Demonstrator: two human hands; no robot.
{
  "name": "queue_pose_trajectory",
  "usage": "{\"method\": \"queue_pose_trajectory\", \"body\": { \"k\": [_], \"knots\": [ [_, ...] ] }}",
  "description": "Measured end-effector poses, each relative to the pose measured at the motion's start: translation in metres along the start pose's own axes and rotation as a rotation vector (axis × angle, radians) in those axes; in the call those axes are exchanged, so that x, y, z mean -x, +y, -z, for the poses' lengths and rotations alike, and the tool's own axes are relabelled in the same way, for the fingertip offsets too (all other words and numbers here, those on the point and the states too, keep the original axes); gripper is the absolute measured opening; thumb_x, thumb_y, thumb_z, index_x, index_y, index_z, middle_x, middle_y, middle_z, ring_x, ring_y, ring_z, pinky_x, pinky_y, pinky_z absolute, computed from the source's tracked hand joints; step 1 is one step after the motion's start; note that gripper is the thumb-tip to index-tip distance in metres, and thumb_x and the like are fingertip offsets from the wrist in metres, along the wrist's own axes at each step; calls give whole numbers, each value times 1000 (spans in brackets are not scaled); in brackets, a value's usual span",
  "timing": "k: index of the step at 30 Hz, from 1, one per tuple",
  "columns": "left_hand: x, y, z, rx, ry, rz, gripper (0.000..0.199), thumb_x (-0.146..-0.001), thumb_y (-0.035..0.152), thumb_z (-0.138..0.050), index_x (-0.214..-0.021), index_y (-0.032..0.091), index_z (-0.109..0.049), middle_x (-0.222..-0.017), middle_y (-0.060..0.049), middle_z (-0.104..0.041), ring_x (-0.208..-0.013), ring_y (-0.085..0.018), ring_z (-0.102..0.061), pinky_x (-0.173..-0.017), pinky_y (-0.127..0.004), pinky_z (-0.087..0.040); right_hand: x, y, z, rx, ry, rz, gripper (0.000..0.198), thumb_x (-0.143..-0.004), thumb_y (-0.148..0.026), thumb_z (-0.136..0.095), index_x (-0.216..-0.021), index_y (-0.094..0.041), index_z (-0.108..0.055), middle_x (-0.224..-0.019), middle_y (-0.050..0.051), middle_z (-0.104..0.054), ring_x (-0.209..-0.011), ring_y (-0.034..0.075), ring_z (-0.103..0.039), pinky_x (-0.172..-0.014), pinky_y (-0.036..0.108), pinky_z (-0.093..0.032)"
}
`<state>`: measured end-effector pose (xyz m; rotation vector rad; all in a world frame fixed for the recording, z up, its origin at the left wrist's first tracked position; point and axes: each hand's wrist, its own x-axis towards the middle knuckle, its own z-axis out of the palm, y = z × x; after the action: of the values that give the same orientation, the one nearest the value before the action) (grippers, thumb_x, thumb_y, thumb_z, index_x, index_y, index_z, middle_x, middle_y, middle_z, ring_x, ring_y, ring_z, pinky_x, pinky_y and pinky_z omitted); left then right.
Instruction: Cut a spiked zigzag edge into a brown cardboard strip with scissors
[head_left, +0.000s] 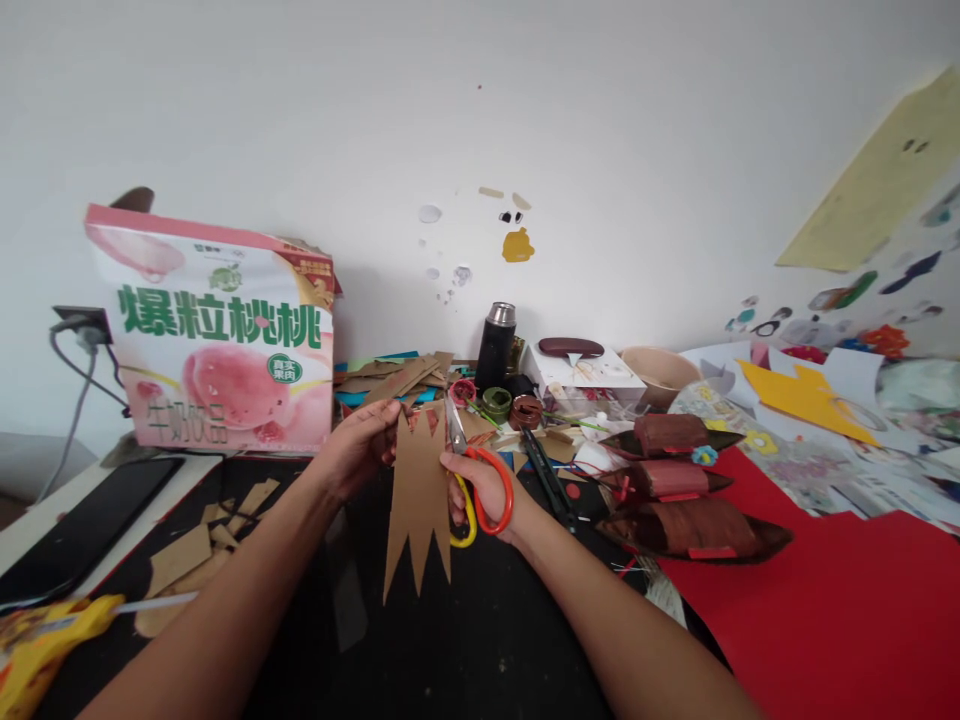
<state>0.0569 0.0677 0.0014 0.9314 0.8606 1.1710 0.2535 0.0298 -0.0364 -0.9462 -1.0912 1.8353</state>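
Observation:
A piece of brown cardboard (418, 490) hangs upright in front of me, its lower edge cut into long pointed teeth and its top edge notched too. My left hand (366, 440) pinches it at the upper left corner. In my right hand (484, 490) is a pair of scissors (496, 490) with one red and one yellow handle loop. The blades point upward beside the upper right edge of the cardboard. Some fingers of the right hand lie behind the handles and the cardboard.
A pink drink carton (225, 340) stands at the left. Cardboard scraps (187, 555), a black phone (82, 525) and a yellow glue gun (56, 640) lie below it. A black thermos (496, 350) stands at the back. Brown model boats (694, 530) sit by red paper (832, 600) at the right.

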Motion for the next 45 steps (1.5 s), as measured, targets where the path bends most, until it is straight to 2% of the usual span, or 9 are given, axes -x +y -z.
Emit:
{"method": "queue_pose_trajectory", "body": {
  "k": [4,9,13,19,25,31,34,40,45],
  "knots": [
    [-1,0,0,11,15,25,37,-75,46,-86,-81,16,-65,-61,1,-62,-43,-10,-49,-39,-20,-35,1,-1,-1,15,3,-6,39,-85,-49,-70,-63,-21,-54,-43,-4,-52,-36,13,-50,-40,23,-43],
    [-2,0,-2,54,73,45,39,-79,48,-84,-91,15,-67,-64,1,-62,-44,-9,-49,-38,-19,-33,0,-1,1,14,61,29,41,-84,-49,-70,-60,-20,-54,-44,-4,-51,-36,12,-50,-40,23,-43],
    [-1,-1,2,43,1,65,43,-76,51,-88,-88,15,-66,-63,2,-58,-48,-10,-52,-40,-18,-36,-1,-3,2,9,129,69,42,-81,-52,-72,-62,-20,-53,-44,-5,-51,-35,11,-50,-40,22,-44],
    [1,-4,9,-100,-165,115,47,-71,54,-92,-80,15,-66,-64,0,-61,-51,-11,-57,-42,-18,-38,-2,-5,4,2,199,92,40,-80,-53,-72,-64,-20,-54,-45,-5,-52,-36,11,-51,-40,21,-44],
    [2,-4,9,-145,-166,142,42,-72,48,-93,-77,15,-67,-62,-2,-64,-51,-11,-57,-43,-18,-40,-5,-4,4,9,237,120,44,-80,-54,-72,-59,-20,-53,-45,-5,-52,-35,10,-50,-39,22,-44],
    [4,-6,1,-91,-152,127,41,-68,44,-96,-77,15,-68,-62,0,-63,-48,-9,-54,-42,-17,-38,-4,-4,3,13,238,134,43,-79,-53,-72,-60,-19,-54,-45,-5,-53,-34,11,-51,-38,22,-43],
    [6,-9,-4,-39,-160,131,37,-72,43,-94,-81,16,-71,-66,-2,-67,-51,-12,-58,-43,-19,-38,-4,-4,3,5,244,138,43,-79,-54,-72,-60,-20,-54,-45,-5,-53,-34,11,-51,-38,22,-42],
    [9,-11,-9,6,-162,150,39,-73,41,-92,-98,15,-76,-75,-7,-75,-62,-20,-70,-49,-24,-48,-6,-5,5,-8,261,158,45,-81,-52,-69,-55,-20,-52,-44,-3,-51,-34,12,-53,-38,22,-42],
    [10,-16,-15,65,-224,152,42,-74,44,-92,-100,15,-77,-86,-12,-79,-77,-28,-77,-66,-35,-61,-8,-3,6,-17,267,157,45,-80,-53,-69,-55,-21,-51,-43,-3,-50,-34,12,-51,-38,23,-43]
  ]
}}
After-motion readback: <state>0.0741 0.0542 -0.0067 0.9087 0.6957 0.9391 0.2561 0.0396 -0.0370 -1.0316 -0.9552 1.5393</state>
